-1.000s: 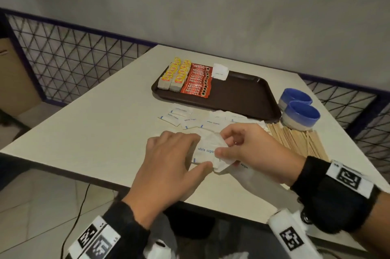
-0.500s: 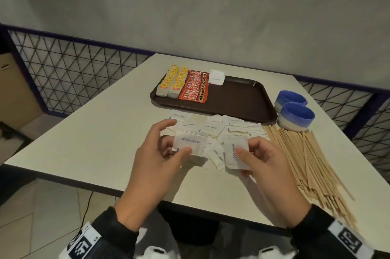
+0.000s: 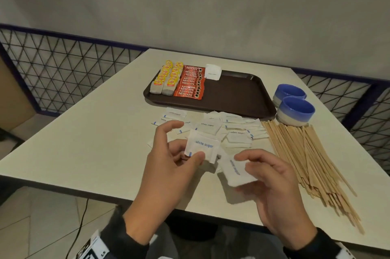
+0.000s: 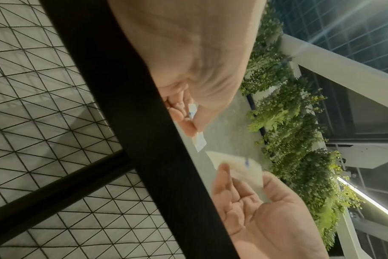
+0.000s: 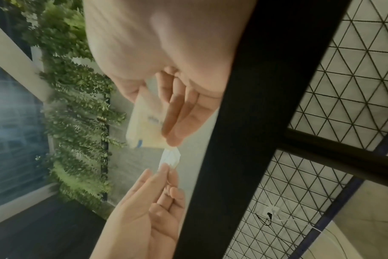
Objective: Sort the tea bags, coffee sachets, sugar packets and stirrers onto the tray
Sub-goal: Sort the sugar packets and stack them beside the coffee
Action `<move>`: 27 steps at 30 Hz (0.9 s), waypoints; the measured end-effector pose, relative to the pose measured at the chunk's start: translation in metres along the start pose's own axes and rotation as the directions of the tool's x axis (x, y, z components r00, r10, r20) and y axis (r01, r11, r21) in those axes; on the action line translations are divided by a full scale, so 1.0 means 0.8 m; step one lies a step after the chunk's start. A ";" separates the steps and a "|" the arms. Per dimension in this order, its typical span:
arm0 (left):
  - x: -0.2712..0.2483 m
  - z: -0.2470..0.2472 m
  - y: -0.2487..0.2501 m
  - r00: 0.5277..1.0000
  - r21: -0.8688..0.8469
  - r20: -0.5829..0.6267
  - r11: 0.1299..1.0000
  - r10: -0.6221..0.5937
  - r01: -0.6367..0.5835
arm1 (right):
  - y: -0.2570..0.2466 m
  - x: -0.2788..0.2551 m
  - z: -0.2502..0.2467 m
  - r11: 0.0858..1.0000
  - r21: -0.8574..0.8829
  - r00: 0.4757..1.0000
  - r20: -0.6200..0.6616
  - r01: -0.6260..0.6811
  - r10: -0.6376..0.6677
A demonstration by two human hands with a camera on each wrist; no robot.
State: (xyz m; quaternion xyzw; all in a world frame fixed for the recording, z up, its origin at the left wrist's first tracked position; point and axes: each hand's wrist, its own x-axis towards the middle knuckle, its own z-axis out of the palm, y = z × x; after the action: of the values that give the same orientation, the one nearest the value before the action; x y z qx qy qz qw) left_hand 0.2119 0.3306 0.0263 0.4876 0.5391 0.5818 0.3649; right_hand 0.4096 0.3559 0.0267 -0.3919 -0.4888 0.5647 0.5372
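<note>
My left hand (image 3: 179, 153) pinches a white sugar packet (image 3: 202, 145) above the table's near edge, print facing me. Just to its right, my right hand (image 3: 263, 176) grips another sugar packet (image 3: 236, 171) turned on its side. Behind them, several loose sugar packets (image 3: 232, 130) lie scattered on the table. The dark brown tray (image 3: 236, 94) at the back holds two rows of yellow-tagged tea bags (image 3: 168, 78), a row of red coffee sachets (image 3: 191, 82) and one sugar packet (image 3: 213, 71). Wooden stirrers (image 3: 306, 153) lie fanned out at the right.
Two blue and white bowls (image 3: 295, 108) stand right of the tray, beside the stirrers' far ends. A wire mesh railing (image 3: 63, 68) runs along the table's left and right sides. The table's (image 3: 84, 142) left half is bare.
Both hands lifted off the packet pile and drew toward me, each with a sugar packet. The right hand has turned its packet sideways and lowered it a little.
</note>
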 end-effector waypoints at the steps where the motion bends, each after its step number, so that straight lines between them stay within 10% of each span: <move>1: -0.001 0.001 -0.002 1.000 0.016 0.008 1.000 0.018 -0.018 | -0.001 -0.001 -0.001 0.999 0.040 0.999 0.050 -0.016 0.014; 10: 0.001 -0.001 -0.016 0.994 0.082 0.006 0.991 0.109 -0.109 | 0.001 0.000 0.005 0.990 0.088 0.976 0.197 -0.112 0.093; 20: -0.007 -0.003 -0.007 0.981 -0.042 0.169 0.995 0.095 -0.090 | 0.004 0.000 0.013 0.993 -0.076 0.991 0.087 -0.095 0.101; 27: -0.009 0.002 -0.002 0.973 0.053 0.206 0.992 0.104 -0.117 | 0.004 -0.008 0.019 0.958 -0.268 0.993 0.087 0.098 -0.078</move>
State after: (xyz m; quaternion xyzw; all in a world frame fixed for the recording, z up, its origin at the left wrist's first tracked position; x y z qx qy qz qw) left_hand 0.2153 0.3241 0.0235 0.5853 0.4898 0.5307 0.3687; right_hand 0.3945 0.3481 0.0260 -0.4180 -0.5985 0.4823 0.4842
